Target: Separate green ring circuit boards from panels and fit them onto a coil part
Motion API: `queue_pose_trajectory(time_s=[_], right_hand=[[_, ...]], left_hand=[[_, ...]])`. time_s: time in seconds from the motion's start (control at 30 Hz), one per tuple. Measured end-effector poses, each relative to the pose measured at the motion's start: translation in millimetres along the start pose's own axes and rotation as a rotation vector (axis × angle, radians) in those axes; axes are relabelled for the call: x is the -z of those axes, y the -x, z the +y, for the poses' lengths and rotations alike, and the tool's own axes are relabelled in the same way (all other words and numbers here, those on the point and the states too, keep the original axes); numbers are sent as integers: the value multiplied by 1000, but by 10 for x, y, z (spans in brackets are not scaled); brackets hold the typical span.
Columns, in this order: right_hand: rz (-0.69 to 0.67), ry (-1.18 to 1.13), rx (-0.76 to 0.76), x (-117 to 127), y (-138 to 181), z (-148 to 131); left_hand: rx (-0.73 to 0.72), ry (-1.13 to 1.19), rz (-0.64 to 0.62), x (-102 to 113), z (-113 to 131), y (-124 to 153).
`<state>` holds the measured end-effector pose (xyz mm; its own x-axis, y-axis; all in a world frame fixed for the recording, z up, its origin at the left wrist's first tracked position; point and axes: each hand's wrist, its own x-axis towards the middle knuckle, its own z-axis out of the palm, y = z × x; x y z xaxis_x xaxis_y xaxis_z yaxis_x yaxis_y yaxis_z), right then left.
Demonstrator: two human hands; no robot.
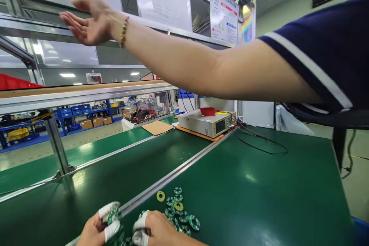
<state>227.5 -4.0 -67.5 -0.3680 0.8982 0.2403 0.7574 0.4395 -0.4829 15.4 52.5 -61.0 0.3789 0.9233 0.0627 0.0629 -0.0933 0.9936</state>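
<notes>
At the lower edge, my left hand (96, 227) pinches a small green ring-shaped circuit board (114, 215) between white-covered thumb and finger. More green pieces show below it, partly cut off by the frame. Close by on the right, my right hand (160, 227) is closed, its white finger covers (140, 227) pressed together. The edge of another green ring-shaped board (142, 214) shows at its fingertips, mostly hidden. Beside this hand lies a loose pile of green ring-shaped boards (183, 217), with two yellow rings (160, 196) among them.
Another person's bare arm (184, 59) with a beaded bracelet stretches across above the green bench (259, 200). A bench instrument (206, 122) with a red tray (208, 111) on top stands at the back, cables (262, 144) trailing right. A metal post (56, 144) rises at left.
</notes>
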Motion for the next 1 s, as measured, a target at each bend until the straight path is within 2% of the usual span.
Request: queue_pose_trajectory(time_s=[0.1, 0.2, 0.33, 0.47, 0.57, 0.67, 0.7, 0.77, 0.83, 0.9, 1.0], right_hand=[[-7, -425, 68, 9, 22, -27], [-41, -665, 5, -49, -6, 39], [-13, -659, -74, -162, -56, 178], [0, -648, -65, -171, -61, 219], [36, -537, -49, -100, -51, 206], [78, -289, -41, -19, -41, 197], [78, -202, -33, 2, -35, 191], [61, -42, -14, 30, -16, 162], [47, 97, -2, 53, 9, 104], [58, 209, -5, 93, 17, 20], [97, 291, -11, 236, -62, -126]], left_hand=[[-17, 115, 179, -101, 149, 30], [-14, 256, 316, -145, 143, 26], [-37, 404, 443, -150, -7, -55], [-39, 440, 486, -117, -114, -127], [-146, 168, 547, -139, -100, -103], [-469, -453, 655, -291, -59, -23], [-571, -682, 654, -368, -57, 0], [-667, -1052, 516, -526, -83, 17], [-615, -1246, 262, -644, -134, -5], [-510, -1293, 55, -687, -177, -40], [-416, -1270, -43, -639, -164, -53]])
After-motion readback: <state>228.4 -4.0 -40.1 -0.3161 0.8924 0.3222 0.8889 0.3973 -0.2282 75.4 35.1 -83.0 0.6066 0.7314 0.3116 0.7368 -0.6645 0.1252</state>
